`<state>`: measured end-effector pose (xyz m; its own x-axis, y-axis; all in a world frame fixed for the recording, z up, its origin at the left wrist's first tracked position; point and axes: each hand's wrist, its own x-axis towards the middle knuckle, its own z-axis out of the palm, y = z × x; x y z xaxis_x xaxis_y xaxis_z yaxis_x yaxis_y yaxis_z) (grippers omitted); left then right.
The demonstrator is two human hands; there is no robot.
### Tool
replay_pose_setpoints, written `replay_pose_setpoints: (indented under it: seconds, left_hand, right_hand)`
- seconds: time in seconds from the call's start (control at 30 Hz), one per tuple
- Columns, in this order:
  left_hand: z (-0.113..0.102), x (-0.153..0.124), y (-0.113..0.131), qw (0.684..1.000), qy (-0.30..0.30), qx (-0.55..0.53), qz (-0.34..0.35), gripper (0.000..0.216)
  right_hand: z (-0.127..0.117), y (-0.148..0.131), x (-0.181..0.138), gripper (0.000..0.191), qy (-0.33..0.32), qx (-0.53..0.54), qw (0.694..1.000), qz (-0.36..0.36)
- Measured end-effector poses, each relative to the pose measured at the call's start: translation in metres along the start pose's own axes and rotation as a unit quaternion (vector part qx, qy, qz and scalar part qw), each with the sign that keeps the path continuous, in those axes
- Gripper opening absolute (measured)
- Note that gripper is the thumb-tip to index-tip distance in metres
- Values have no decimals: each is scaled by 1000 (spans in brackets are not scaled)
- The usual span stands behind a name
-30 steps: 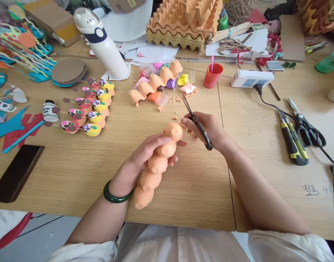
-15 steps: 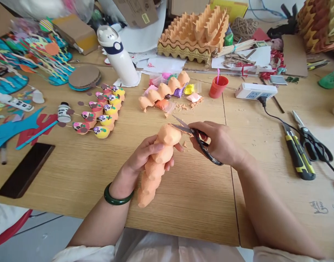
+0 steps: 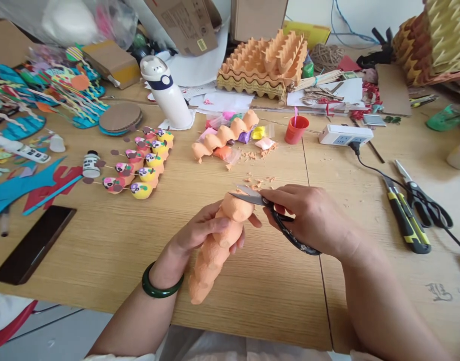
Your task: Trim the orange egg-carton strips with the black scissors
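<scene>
My left hand (image 3: 202,233), with a green bangle on the wrist, is wrapped round an orange strip of egg-carton cups (image 3: 215,250) held upright above the wooden table (image 3: 102,240). My right hand (image 3: 312,218) grips small black scissors (image 3: 269,210). Their blades lie against the top cup of the strip. Orange scraps (image 3: 258,181) lie on the table just beyond the blades.
A second orange cup strip (image 3: 222,136) lies further back beside coloured clay bags. Decorated cups on sticks (image 3: 142,160), a white bottle (image 3: 168,93), a red cup (image 3: 295,129), a power strip (image 3: 345,134), a utility knife (image 3: 406,220), large scissors (image 3: 421,200) and a dark phone (image 3: 34,243) surround me.
The scissors swung from pointing away to lying across the top cup of the strip. My left hand tilted the strip. My view rose, showing more of the table's far side.
</scene>
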<state>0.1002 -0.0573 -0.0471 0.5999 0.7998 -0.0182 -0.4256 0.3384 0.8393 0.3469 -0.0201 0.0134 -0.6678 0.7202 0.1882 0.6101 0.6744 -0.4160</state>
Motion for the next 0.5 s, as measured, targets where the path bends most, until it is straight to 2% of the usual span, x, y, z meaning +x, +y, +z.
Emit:
replay_pose_setpoints:
  seconds: [0.3,0.5]
  left_hand:
    - [-1,-4,-1,1000,0,-7,-2,35]
    - [-1,-4,0,1000,11,12,-14,31]
  right_hand:
    - [-5,-3,0,19,6,-12,1000,-25]
    - [-5,-1,-2,23,-16,-21,1000,-6]
